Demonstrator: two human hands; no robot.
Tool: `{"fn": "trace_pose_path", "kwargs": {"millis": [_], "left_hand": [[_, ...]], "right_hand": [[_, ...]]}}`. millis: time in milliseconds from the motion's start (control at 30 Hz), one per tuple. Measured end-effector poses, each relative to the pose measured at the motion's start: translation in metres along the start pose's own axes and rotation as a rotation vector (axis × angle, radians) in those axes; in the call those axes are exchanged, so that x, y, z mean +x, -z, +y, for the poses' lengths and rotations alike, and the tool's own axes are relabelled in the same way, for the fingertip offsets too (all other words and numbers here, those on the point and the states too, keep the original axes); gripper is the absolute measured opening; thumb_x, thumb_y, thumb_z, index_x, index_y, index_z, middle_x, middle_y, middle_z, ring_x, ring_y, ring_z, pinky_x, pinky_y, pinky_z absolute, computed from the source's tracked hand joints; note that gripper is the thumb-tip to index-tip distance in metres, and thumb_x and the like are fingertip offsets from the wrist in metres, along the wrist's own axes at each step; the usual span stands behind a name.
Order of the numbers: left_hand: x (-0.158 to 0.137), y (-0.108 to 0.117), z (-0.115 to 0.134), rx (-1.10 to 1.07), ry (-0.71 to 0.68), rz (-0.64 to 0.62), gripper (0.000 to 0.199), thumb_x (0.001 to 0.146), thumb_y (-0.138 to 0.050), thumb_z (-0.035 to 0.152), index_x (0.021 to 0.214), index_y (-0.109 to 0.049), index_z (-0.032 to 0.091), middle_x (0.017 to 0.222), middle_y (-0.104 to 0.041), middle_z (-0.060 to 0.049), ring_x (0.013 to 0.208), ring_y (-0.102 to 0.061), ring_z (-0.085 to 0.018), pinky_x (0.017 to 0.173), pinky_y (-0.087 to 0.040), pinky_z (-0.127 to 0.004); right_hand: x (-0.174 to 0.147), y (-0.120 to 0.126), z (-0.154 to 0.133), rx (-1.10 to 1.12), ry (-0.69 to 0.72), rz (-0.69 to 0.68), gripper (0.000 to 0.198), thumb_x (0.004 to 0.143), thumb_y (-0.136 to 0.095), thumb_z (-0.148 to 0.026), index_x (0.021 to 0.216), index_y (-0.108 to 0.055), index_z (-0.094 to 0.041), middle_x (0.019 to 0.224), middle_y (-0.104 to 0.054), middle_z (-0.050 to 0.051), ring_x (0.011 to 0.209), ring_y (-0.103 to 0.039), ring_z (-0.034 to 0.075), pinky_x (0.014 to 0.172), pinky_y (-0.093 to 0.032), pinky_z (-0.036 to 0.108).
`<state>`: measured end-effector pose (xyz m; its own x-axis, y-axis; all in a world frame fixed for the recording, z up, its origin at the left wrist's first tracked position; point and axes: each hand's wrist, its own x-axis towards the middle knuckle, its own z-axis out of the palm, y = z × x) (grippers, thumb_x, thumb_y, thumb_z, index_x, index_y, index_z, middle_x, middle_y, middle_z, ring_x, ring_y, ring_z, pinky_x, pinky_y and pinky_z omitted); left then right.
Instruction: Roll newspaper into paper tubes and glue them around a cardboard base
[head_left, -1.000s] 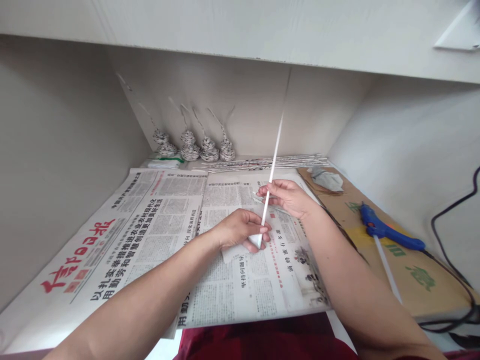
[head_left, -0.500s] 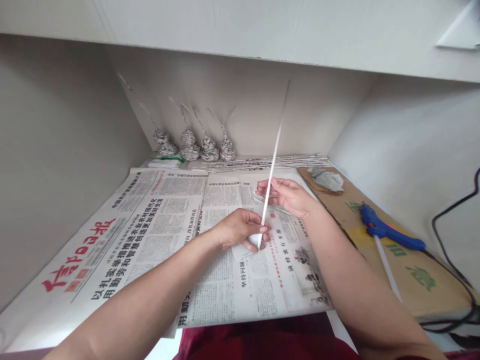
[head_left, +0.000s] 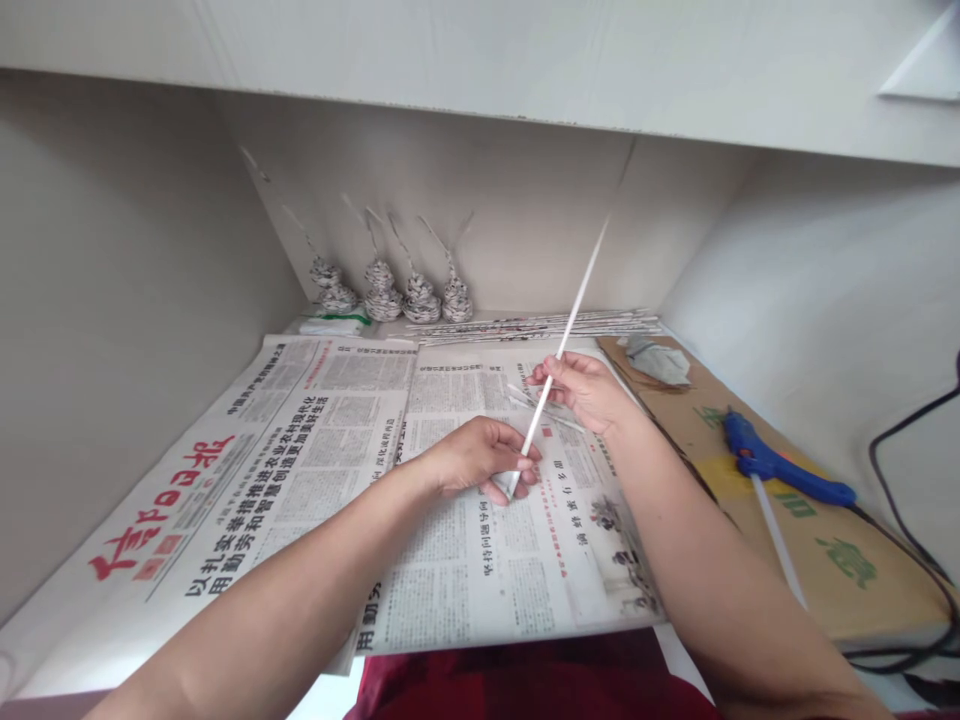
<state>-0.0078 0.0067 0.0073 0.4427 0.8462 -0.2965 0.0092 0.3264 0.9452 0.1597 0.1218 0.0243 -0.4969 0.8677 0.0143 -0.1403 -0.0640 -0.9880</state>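
A thin white rolled paper stick (head_left: 576,308) slants up and to the right above the newspaper (head_left: 442,560). My left hand (head_left: 484,458) is closed round its lower end, where a bit of loose paper flap shows. Higher up, my right hand (head_left: 581,388) pinches the same stick between thumb and fingers. A thin, dark tip, faint against the back wall, runs on from the stick's upper end. Under my right hand, narrow folded paper strips (head_left: 564,418) lie on the newspaper.
Several gourd-shaped woven paper pieces (head_left: 421,297) stand along the back wall. Beside them lies a bundle of paper sticks (head_left: 540,326). At right, a blue glue gun (head_left: 780,468) rests on cardboard (head_left: 817,590), its black cord (head_left: 881,440) trailing; a crumpled cloth (head_left: 656,360) lies behind. A shelf hangs overhead.
The paper stick has tilted further to the right, its upper end swinging across. My right hand has shifted slightly right; my left hand stays nearly in place.
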Motion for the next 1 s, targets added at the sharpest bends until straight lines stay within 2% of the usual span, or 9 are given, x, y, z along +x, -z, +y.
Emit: {"fn": "trace_pose_path", "kwargs": {"millis": [67, 233, 400, 500, 667, 733, 833, 900, 1000], "left_hand": [[-0.001, 0.003, 0.002, 0.022, -0.003, -0.007, 0.037, 0.068, -0.070, 0.033, 0.098, -0.063, 0.013, 0.081, -0.066, -0.008, 0.069, -0.063, -0.016, 0.047, -0.049, -0.023], [-0.002, 0.016, 0.006, 0.079, -0.005, 0.031, 0.038, 0.066, -0.071, 0.034, 0.096, -0.063, 0.013, 0.080, -0.067, -0.008, 0.068, -0.063, -0.017, 0.047, -0.048, -0.023], [-0.004, 0.031, 0.014, 0.138, -0.014, 0.110, 0.034, 0.064, -0.070, 0.026, 0.095, -0.063, 0.012, 0.080, -0.067, -0.009, 0.071, -0.064, -0.018, 0.049, -0.048, -0.023], [-0.008, 0.037, 0.019, 0.222, -0.029, 0.174, 0.032, 0.065, -0.067, 0.021, 0.096, -0.064, 0.013, 0.077, -0.067, -0.006, 0.069, -0.063, -0.017, 0.050, -0.047, -0.022], [-0.011, 0.050, 0.021, 0.607, -0.054, 0.419, 0.032, 0.067, -0.062, 0.018, 0.099, -0.068, 0.019, 0.077, -0.068, -0.003, 0.054, -0.060, -0.014, 0.053, -0.047, -0.025], [-0.010, 0.058, 0.020, 0.827, -0.139, 0.500, 0.030, 0.066, -0.063, 0.015, 0.095, -0.070, 0.019, 0.086, -0.068, -0.005, 0.064, -0.063, -0.017, 0.065, -0.049, -0.028], [-0.007, 0.072, 0.019, 1.100, -0.260, 0.583, 0.022, 0.065, -0.061, 0.010, 0.083, -0.072, 0.016, 0.101, -0.065, -0.010, 0.093, -0.061, -0.024, 0.087, -0.044, -0.030], [-0.006, 0.082, 0.019, 1.182, -0.234, 0.635, 0.020, 0.066, -0.058, 0.009, 0.079, -0.072, 0.014, 0.102, -0.064, -0.011, 0.098, -0.059, -0.025, 0.090, -0.041, -0.031], [-0.008, 0.093, 0.018, 1.211, -0.199, 0.730, 0.024, 0.068, -0.052, 0.008, 0.081, -0.071, 0.014, 0.100, -0.064, -0.012, 0.094, -0.059, -0.024, 0.088, -0.043, -0.031]], "right_hand": [[0.001, 0.000, 0.000, -0.003, 0.002, 0.039, 0.025, 0.068, -0.074, -0.041, 0.072, -0.064, -0.018, 0.075, -0.066, 0.002, 0.075, -0.064, 0.015, 0.063, -0.050, 0.025], [0.000, 0.002, -0.001, 0.018, -0.003, -0.079, 0.028, 0.071, -0.071, -0.042, 0.086, -0.066, -0.019, 0.086, -0.066, 0.005, 0.082, -0.065, 0.018, 0.067, -0.051, 0.029], [0.003, 0.005, 0.001, 0.016, 0.020, 0.093, 0.026, 0.066, -0.075, -0.041, 0.071, -0.063, -0.018, 0.071, -0.064, 0.002, 0.068, -0.061, 0.013, 0.056, -0.048, 0.023], [0.005, 0.004, 0.002, 0.015, 0.017, 0.141, 0.027, 0.064, -0.077, -0.041, 0.069, -0.062, -0.019, 0.068, -0.063, 0.001, 0.065, -0.060, 0.013, 0.052, -0.046, 0.022], [0.005, 0.000, 0.006, 0.014, 0.017, 0.124, 0.025, 0.066, -0.076, -0.039, 0.073, -0.064, -0.018, 0.074, -0.065, 0.002, 0.068, -0.061, 0.014, 0.050, -0.046, 0.021], [0.005, -0.002, 0.009, 0.032, 0.012, 0.120, 0.026, 0.065, -0.077, -0.038, 0.074, -0.063, -0.018, 0.074, -0.064, 0.003, 0.066, -0.061, 0.014, 0.049, -0.045, 0.020], [0.005, -0.006, 0.010, 0.064, 0.010, 0.088, 0.026, 0.066, -0.076, -0.038, 0.078, -0.064, -0.018, 0.072, -0.063, 0.001, 0.064, -0.061, 0.013, 0.049, -0.045, 0.020], [0.004, -0.007, 0.009, 0.090, 0.009, 0.059, 0.026, 0.069, -0.073, -0.040, 0.083, -0.066, -0.018, 0.072, -0.061, 0.001, 0.064, -0.061, 0.012, 0.050, -0.045, 0.021], [0.004, -0.008, 0.007, 0.135, 0.003, 0.044, 0.026, 0.071, -0.072, -0.040, 0.085, -0.067, -0.019, 0.070, -0.060, 0.000, 0.064, -0.061, 0.012, 0.051, -0.045, 0.021]]}}
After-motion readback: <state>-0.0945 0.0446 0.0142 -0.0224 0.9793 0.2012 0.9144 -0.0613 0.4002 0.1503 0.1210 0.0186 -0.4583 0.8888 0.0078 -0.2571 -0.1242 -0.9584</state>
